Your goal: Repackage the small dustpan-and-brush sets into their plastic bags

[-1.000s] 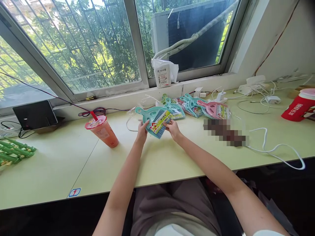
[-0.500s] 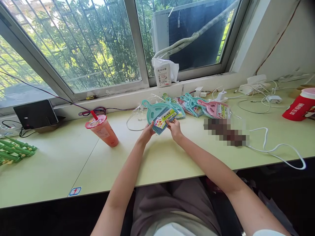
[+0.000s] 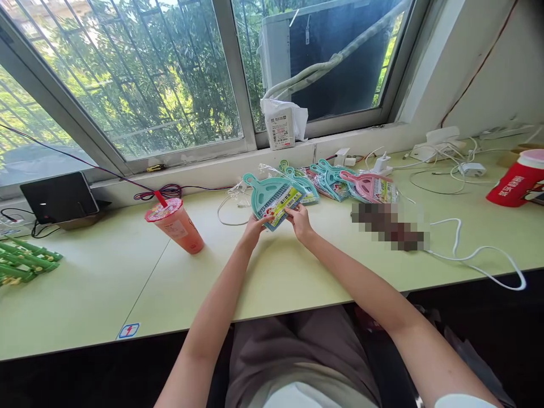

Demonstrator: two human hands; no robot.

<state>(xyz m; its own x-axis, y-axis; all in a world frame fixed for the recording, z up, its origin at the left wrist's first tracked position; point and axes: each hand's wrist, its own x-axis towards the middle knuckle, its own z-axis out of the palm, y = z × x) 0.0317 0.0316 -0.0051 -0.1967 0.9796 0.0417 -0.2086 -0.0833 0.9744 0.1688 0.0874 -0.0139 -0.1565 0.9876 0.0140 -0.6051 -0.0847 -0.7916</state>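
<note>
Head view: the left hand [image 3: 254,228] and the right hand [image 3: 301,221] both grasp a teal plastic dustpan-and-brush set [image 3: 272,197] in the centre of the frame, its handle pointing to the upper left. The left hand pinches the lower left edge, the right hand the right side. The step in hand looks like holding the set face-up between both hands; any next move would call for a firm grip on dustpan and brush together, lest the brush slip.

The set's bright yellow printed label [image 3: 288,200] carries dark Chinese characters, too small to read surely. Behind it on the pale green worktop [image 3: 204,294] lie clear-wrapped teal plastic dustpans [image 3: 329,177] and a pink plastic dustpan [image 3: 366,185]. White characters on the red cylindrical cup [image 3: 515,180] at right and print on the white box [image 3: 282,129] at upper centre are illegible. A blue-bordered white sticker [image 3: 129,331] at lower left bears one red mark, perhaps a digit.
</note>
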